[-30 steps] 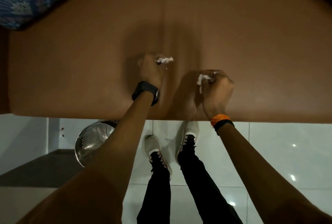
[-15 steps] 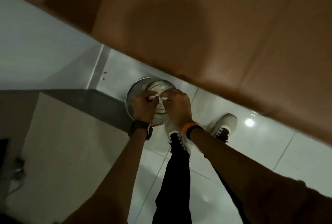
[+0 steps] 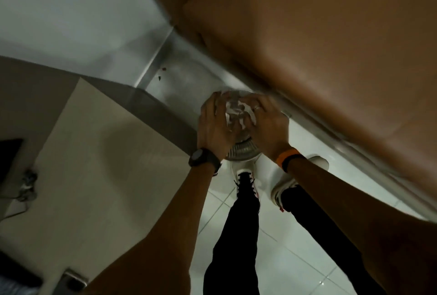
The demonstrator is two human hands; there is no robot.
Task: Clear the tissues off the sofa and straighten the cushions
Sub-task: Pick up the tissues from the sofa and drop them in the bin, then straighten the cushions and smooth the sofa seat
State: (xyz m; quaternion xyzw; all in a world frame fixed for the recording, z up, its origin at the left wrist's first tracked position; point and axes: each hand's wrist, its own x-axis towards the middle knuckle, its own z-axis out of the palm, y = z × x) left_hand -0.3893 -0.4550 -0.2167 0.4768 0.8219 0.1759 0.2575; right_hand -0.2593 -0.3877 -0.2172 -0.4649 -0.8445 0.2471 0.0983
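Both hands over bin — just beside sofa edge.

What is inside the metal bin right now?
White crumpled tissues show in the bin between the left hand and right hand. Both hands cover its rim and sides, so how full it is, and anything beneath the tissues, cannot be seen.

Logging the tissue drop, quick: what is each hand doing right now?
Left hand: open, fingers spread over the metal bin.
Right hand: open over the tissues, holding nothing visible.
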